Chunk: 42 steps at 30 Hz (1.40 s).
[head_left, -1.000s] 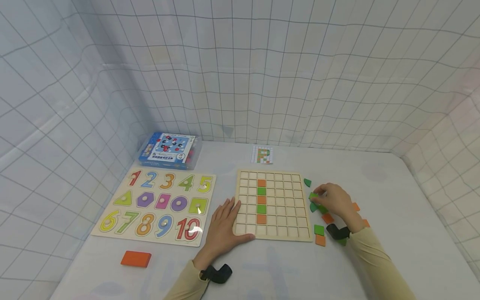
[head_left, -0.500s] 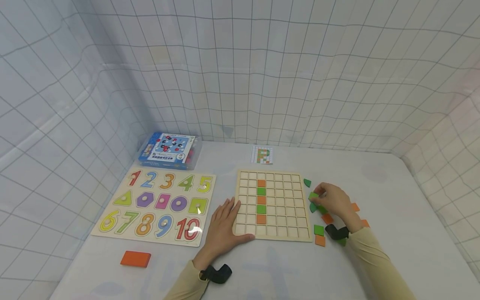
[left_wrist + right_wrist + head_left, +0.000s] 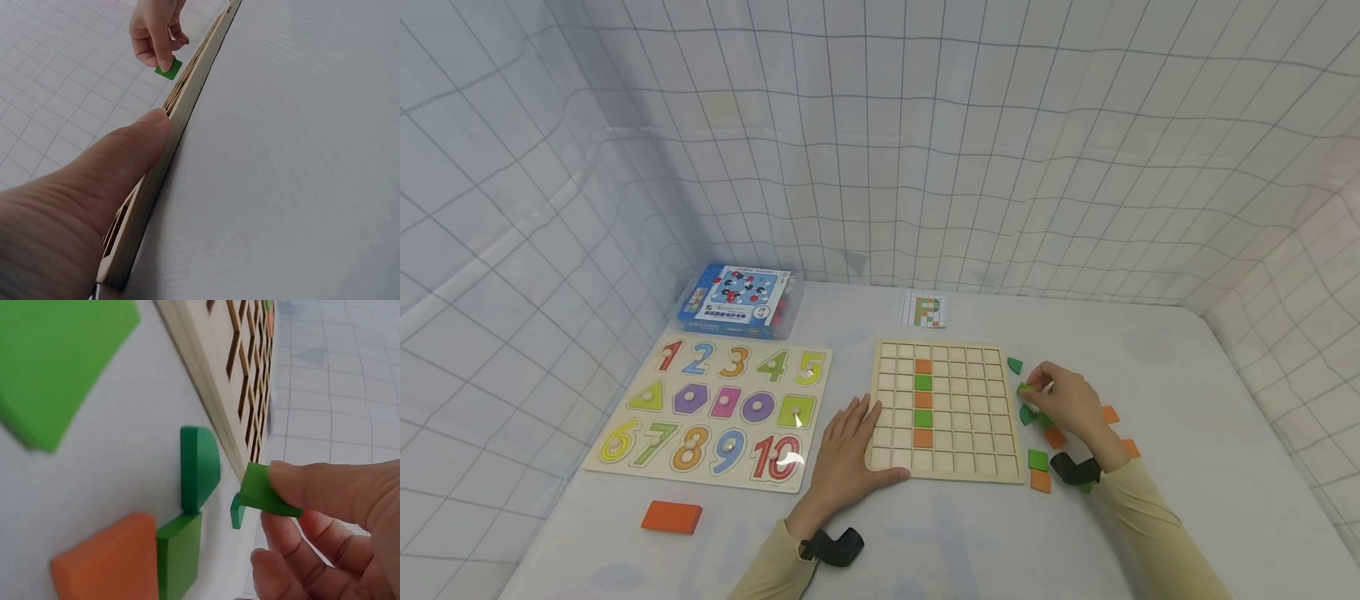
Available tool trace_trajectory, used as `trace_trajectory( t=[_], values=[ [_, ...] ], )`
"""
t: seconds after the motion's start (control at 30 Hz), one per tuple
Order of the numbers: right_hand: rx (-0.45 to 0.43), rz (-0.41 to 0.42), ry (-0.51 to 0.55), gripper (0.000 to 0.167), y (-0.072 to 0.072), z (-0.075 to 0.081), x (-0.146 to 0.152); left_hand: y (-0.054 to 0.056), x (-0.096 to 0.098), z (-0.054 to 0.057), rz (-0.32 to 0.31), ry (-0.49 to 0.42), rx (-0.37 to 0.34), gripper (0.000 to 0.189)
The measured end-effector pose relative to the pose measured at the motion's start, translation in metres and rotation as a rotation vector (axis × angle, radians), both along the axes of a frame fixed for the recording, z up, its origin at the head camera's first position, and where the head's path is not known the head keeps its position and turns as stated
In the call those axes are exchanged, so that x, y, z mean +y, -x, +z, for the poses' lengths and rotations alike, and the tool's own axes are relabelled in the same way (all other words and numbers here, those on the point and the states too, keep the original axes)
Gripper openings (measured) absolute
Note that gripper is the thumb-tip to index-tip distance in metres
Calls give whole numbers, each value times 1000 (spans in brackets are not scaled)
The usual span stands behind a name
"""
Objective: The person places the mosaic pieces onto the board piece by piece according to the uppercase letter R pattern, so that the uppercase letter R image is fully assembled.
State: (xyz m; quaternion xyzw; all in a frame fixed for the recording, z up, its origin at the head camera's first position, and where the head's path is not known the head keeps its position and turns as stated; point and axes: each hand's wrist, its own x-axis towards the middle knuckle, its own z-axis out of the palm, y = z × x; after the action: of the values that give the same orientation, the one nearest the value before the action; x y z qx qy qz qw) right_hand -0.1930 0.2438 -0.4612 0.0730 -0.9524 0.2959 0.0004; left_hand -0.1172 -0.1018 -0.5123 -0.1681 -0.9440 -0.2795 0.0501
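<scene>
My left hand (image 3: 847, 462) rests on the near left corner of a wooden grid board (image 3: 961, 467), fingers spread along its side and thumb on the front edge. One column of the grid holds alternating orange tiles (image 3: 922, 400) and green tiles (image 3: 922, 418). Just right of the board, my right hand (image 3: 1067, 402) pinches a green square tile (image 3: 257, 486) between thumb and fingers. In the right wrist view that tile is tilted and lifted off the table. Below it lie a dark green rounded piece (image 3: 199, 467), a green tile (image 3: 180, 556) and an orange tile (image 3: 112, 562).
A number-and-shape puzzle board (image 3: 741, 337) lies left, with a blue boxed set (image 3: 741, 296) behind it. An orange block (image 3: 672, 517) sits at the front left. A small pattern card (image 3: 924, 310) lies behind the grid. Loose tiles (image 3: 1038, 460) scatter to the right.
My right hand has raised slightly and tipped up the green tile it pinches. My left hand and the board have stayed in place.
</scene>
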Motion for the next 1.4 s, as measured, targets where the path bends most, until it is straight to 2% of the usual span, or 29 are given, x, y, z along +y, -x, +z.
trace_trajectory(
  t=[0.17, 0.47, 0.6, 0.8, 1.07, 1.4],
  values=[
    [82, 32, 37, 21, -6, 1, -10, 0, 0, 0, -2, -6, 6, 104],
    [234, 203, 67, 19, -20, -4, -40, 0, 0, -1, -1, -8, 11, 103],
    [252, 261, 74, 19, -26, -4, -56, 0, 0, -1, 3, -9, 2, 104],
    [234, 333, 62, 21, -38, -3, -81, 0, 0, -1, 3, -12, 8, 104],
    [188, 386, 12, 22, -51, -6, -107, 0, 0, -2, -4, -16, 58, 103],
    [110, 441, -43, 20, -57, -4, -122, 1, 0, -1, -1, -19, 24, 103]
  ],
)
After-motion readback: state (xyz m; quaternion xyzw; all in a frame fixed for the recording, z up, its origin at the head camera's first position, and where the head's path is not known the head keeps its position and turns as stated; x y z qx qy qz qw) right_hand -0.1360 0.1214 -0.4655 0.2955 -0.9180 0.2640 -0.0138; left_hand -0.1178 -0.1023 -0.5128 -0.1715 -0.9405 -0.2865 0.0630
